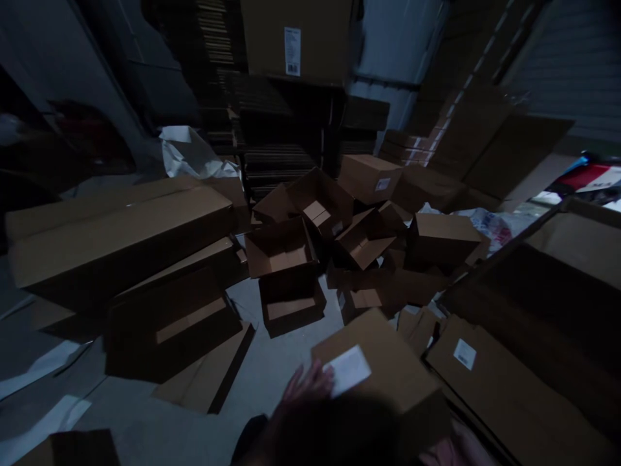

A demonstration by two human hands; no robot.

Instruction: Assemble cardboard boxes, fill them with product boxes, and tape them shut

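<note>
Close below me is a closed brown cardboard box with a white label on top. My left hand lies on its left edge, fingers spread against the top beside the label. Only a small part of my right hand shows at the bottom edge of the view, pressed against the box's lower right corner. The box is held between the two hands. A dark shape in front hides the near side of the box and my wrists.
The room is dim. A heap of several open and closed cardboard boxes covers the floor ahead. Long flat cartons lie at left and a large open carton at right. Stacked flattened cardboard stands behind, and bare grey floor shows between.
</note>
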